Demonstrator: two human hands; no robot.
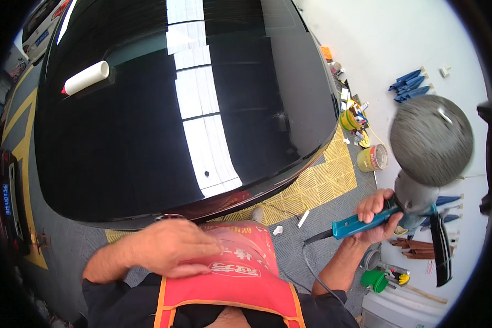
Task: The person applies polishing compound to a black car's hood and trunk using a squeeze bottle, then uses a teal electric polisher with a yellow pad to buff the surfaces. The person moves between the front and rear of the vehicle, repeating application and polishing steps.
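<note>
My right hand (377,217) is closed round the blue handle of a corded power polisher (410,205), raised at the right, its round dark pad (431,140) facing up and blurred at the surface. A black side handle hangs off the tool. Over my red apron (238,254), in front of the chest, is my left hand (184,250), blurred; whether it touches the apron or holds anything I cannot tell. Before me spreads a glossy black car panel (127,143) with bright reflections. A white bottle with a red tip (86,78) lies on its upper left part.
A yellow bucket (372,158), another filled bucket (349,119) and a green bucket (374,281) stand along the white wall at right. Blue cloths (410,86) hang there. The polisher's cord (311,262) runs down beside my right arm. Other cars (8,197) are at the left.
</note>
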